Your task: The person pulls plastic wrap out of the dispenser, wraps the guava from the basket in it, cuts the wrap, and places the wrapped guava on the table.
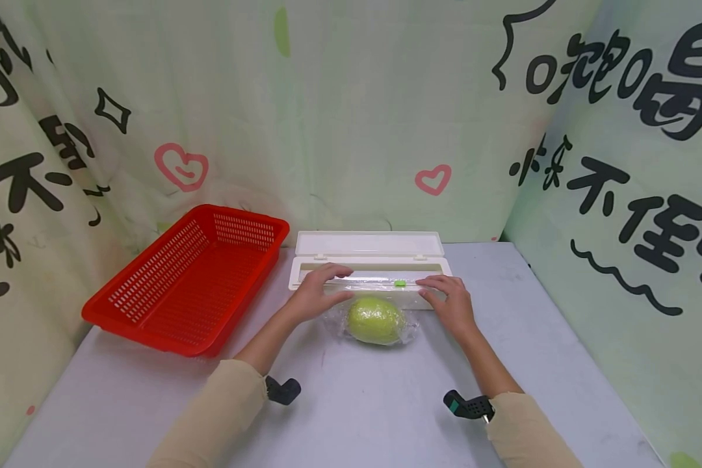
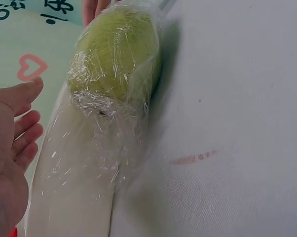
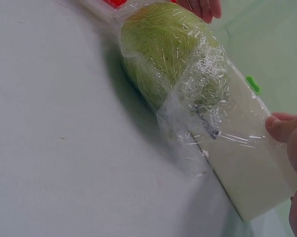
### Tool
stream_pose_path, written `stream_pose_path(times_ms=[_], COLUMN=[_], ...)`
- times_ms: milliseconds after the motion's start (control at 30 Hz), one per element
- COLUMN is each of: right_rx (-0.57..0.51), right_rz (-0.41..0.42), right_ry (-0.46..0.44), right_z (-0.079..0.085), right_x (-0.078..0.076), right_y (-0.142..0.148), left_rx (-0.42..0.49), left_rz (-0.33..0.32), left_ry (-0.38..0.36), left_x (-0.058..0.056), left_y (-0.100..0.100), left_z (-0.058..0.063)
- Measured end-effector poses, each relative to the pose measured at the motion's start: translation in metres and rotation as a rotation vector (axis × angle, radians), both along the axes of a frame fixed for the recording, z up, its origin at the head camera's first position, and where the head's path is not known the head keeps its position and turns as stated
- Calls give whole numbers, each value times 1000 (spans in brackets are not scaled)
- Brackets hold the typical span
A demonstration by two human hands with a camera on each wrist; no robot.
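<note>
A yellow-green, melon-like fruit (image 1: pixel 376 321) wrapped in clear cling film (image 3: pixel 188 113) lies on the table, against the front of a white cling-film dispenser (image 1: pixel 380 265). The dispenser's lid stands raised, and a green slide cutter (image 1: pixel 400 283) sits on its front rail. My left hand (image 1: pixel 323 291) hovers by the dispenser's left front, thumb apart from the fingers and nothing between them in the left wrist view. At the right front edge, my right hand (image 1: pixel 453 305) pinches the film between thumb and finger. Its other fingers are partly hidden.
To the left stands a red plastic basket (image 1: pixel 205 286) with slotted walls. A printed curtain (image 1: pixel 351 117) hangs behind the white table (image 1: pixel 363 403) and along both sides. Both forearms reach in over the table's front, each with a black wrist device.
</note>
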State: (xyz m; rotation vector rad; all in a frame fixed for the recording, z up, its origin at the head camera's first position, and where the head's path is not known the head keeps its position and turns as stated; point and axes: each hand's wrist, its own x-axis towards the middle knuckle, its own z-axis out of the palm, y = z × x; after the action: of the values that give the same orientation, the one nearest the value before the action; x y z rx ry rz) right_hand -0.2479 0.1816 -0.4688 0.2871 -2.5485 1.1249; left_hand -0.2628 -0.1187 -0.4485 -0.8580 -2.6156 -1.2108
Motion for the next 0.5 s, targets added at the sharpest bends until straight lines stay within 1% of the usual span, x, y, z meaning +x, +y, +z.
stream_pose_path(times_ms=[167,500], right_rx=[-4,-14], right_rz=[-2,-3], right_ry=[-12,-4], right_z=[0,-1], right_x=[0,0], right_y=[-1,-1], left_rx=[5,9], left_rz=[-16,-41], left_ry=[-5,-23], left_x=[-1,-2], left_y=[4,14], left_z=[0,1])
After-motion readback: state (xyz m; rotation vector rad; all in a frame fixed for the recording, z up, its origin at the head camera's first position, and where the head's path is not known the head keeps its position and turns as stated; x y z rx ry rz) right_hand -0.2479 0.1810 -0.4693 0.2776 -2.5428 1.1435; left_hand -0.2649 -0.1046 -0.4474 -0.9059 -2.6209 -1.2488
